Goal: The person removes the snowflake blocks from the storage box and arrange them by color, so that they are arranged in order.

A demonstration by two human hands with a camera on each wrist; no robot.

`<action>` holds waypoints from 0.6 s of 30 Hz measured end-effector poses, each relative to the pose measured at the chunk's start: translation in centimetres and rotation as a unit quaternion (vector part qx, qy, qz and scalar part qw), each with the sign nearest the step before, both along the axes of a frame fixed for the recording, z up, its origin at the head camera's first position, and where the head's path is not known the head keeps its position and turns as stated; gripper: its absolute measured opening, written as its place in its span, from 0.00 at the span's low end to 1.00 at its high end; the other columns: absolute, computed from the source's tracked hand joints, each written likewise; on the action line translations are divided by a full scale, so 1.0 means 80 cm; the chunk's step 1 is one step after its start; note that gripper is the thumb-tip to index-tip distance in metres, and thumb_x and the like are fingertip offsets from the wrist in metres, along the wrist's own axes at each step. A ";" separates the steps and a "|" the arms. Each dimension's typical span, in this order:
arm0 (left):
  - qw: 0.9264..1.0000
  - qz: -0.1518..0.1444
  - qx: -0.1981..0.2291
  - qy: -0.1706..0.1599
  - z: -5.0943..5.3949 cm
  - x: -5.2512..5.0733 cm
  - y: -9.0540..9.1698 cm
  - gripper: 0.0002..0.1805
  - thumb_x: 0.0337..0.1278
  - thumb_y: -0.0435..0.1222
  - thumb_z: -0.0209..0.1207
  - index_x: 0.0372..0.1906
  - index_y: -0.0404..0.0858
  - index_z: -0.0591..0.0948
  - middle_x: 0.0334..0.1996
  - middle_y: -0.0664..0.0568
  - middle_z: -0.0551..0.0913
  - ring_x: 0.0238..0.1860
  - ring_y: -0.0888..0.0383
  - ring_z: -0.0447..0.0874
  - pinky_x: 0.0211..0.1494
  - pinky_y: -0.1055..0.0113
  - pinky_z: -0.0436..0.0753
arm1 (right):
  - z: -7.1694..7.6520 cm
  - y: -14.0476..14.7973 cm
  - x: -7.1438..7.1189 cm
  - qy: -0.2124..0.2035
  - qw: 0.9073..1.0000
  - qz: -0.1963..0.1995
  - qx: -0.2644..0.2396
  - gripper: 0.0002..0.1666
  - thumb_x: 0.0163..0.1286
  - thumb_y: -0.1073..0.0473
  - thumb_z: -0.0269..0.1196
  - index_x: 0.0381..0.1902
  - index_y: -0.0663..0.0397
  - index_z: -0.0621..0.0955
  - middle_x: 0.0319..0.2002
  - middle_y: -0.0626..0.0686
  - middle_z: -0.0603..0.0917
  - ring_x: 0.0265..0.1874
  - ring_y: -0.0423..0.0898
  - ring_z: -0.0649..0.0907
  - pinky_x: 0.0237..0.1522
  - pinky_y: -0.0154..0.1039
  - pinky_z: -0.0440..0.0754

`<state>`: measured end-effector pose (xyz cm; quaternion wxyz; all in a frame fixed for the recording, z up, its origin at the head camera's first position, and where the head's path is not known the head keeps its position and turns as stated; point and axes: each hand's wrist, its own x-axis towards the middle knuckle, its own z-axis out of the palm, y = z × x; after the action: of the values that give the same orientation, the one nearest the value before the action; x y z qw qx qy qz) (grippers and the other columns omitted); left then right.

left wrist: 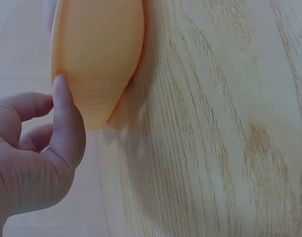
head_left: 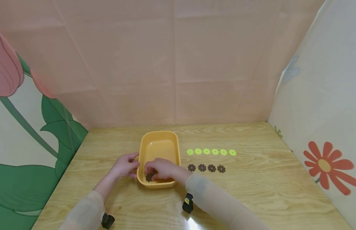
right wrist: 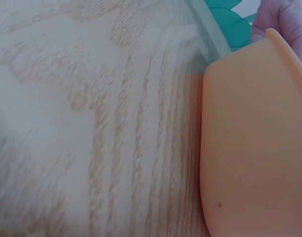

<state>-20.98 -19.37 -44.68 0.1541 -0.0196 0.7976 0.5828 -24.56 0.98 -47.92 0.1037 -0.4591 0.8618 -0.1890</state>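
Note:
A yellow-orange plastic tub stands on the table. My left hand holds its left rim; in the left wrist view bent fingers meet the rim and outer wall. Inside the tub's near end, my right hand reaches down, its thumb and fingers around a brown snowflake building disc. The right hand hides part of the tub floor. Across the tub, the right wrist view shows part of the left hand, while the right hand is out of that frame.
Right of the tub lies a row of several yellow-green snowflake discs. Nearer me is a row of several brown discs. Wood-grain table surrounds them. A pink backdrop rises behind, with flower-printed panels at both sides.

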 end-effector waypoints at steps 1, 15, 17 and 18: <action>1.000 0.000 0.000 0.000 0.000 0.000 0.000 0.32 0.65 0.26 0.57 0.72 0.29 0.63 0.38 0.43 0.73 0.31 0.53 0.80 0.29 0.59 0.91 | 0.000 0.000 0.000 -0.002 1.000 -0.005 0.002 0.18 0.57 0.61 0.74 0.42 0.43 0.80 0.31 0.39 0.79 0.33 0.35 0.75 0.38 0.24 0.73; 1.000 0.007 -0.004 -0.005 0.001 -0.002 0.001 0.31 0.64 0.26 0.57 0.72 0.30 0.65 0.38 0.42 0.74 0.32 0.53 0.81 0.32 0.56 0.91 | 0.032 0.028 0.005 -0.014 0.996 -0.039 -0.075 0.14 0.61 0.59 0.72 0.44 0.41 0.82 0.30 0.36 0.79 0.34 0.36 0.75 0.40 0.27 0.75; 1.000 0.011 -0.006 -0.006 0.001 -0.002 0.001 0.31 0.64 0.26 0.57 0.72 0.31 0.65 0.38 0.42 0.74 0.31 0.53 0.81 0.32 0.55 0.91 | 0.040 0.042 0.006 -0.013 0.994 -0.040 -0.103 0.13 0.62 0.59 0.72 0.44 0.42 0.83 0.31 0.36 0.79 0.35 0.37 0.75 0.41 0.28 0.77; 1.000 0.011 -0.005 -0.006 0.001 -0.002 0.001 0.31 0.65 0.26 0.57 0.72 0.31 0.65 0.38 0.43 0.74 0.31 0.53 0.81 0.32 0.56 0.91 | 0.043 0.051 0.007 -0.013 0.992 -0.040 -0.120 0.14 0.62 0.59 0.72 0.45 0.44 0.83 0.31 0.37 0.79 0.36 0.37 0.76 0.42 0.28 0.78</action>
<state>-21.12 -19.27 -44.62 0.1523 -0.0333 0.7994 0.5803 -24.03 5.08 -44.44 0.0517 -0.4310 0.8490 -0.3012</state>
